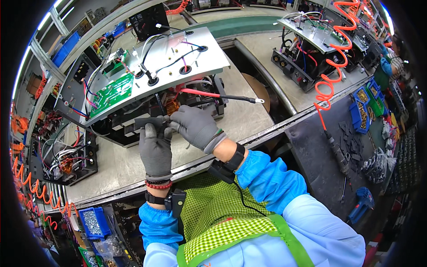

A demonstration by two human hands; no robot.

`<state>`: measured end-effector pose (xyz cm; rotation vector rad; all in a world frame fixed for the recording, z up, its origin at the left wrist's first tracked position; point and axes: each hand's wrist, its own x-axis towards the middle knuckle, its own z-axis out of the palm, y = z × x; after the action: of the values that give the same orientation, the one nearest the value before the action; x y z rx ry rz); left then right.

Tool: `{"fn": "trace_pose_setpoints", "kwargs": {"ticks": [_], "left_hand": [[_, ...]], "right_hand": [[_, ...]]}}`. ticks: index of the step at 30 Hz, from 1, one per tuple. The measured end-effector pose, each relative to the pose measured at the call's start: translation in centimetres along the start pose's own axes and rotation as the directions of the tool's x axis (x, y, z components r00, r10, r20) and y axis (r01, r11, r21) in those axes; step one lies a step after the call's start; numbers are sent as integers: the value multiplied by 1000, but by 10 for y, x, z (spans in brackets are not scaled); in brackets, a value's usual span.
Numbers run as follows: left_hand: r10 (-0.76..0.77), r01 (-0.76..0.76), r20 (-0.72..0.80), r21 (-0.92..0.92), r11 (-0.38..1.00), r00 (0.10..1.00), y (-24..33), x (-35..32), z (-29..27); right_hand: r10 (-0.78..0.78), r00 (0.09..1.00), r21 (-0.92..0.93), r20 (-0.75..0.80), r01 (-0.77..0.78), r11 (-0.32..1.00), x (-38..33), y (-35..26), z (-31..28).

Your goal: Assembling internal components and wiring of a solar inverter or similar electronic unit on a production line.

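The gloved left hand holds a dark flat piece at its fingertips, thumb on the near side. The piece lies just beyond the left thumb, in front of the open side of a welding-machine-like power unit. The gloved right hand comes in just right of the left, its fingers drawn together and meeting the left fingertips; whether it pinches an edge of the piece or something smaller, I cannot tell.

Just beyond the right hand's fingers, a copper-coloured coil shows inside the unit, with a black cable dropping beside it. A thick red cable runs out above the right hand, ending to its right in a ring terminal. Beyond the left hand, a green circuit board lies on the pale metal panel. Well to the right of both hands, similar dark pieces lie scattered near a power screwdriver.

The step in hand looks like readying the flat piece by the fingertips, perhaps separating or aligning it, before fitting. The next move would likely call for a steady left pinch and a careful reach past the cables into the unit.
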<state>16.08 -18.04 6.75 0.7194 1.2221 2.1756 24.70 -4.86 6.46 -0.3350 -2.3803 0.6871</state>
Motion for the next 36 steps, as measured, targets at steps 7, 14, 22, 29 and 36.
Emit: {"fn": "trace_pose_setpoints", "kwargs": {"ticks": [7, 14, 22, 29, 36], "left_hand": [[-8, 9, 30, -41, 999, 1000, -1, 1, -2], [3, -1, 36, -54, 999, 999, 0, 0, 0], [16, -16, 21, 15, 1000, 1000, 3, 0, 5], [31, -27, -62, 62, 998, 998, 4, -1, 9], [26, -28, 39, 35, 999, 999, 3, 1, 0]], "right_hand": [[9, 1000, 32, 5, -9, 999, 0, -2, 0], [17, 1000, 21, 16, -17, 1000, 2, -2, 1], [7, 1000, 40, -4, -7, 999, 2, -1, 2], [16, 1000, 43, 16, -17, 999, 1, 0, 2], [20, 999, 38, 25, -21, 999, 1, 0, 0]]}}
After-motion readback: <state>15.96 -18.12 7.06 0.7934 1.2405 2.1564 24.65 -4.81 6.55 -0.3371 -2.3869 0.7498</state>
